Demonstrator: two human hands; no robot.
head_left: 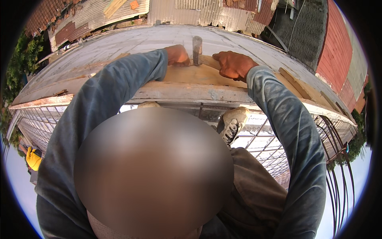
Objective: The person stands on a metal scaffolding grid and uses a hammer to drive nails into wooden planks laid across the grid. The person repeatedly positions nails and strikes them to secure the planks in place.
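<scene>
A hammer [197, 51] is gripped by my right hand [234, 65], its fingers wrapped round the wooden handle. The metal head stands between my two hands, low over a light brown wooden board [195, 75]. My left hand [178, 55] is closed beside the hammer head, knuckles up, close to the board's surface. Whatever its fingers hold, if anything, is hidden from this view. Along the board's near side runs a pale, worn timber beam [191, 92].
A grid of thin bars [270, 137] lies below the beam, near my shoe [234, 123]. Loose wood strips [296, 83] rest at the right. Long dark rods [338, 187] stick out at the lower right. Beyond the grey wall [119, 38] are corrugated roofs [91, 24]. A person in yellow [34, 158] is at far left.
</scene>
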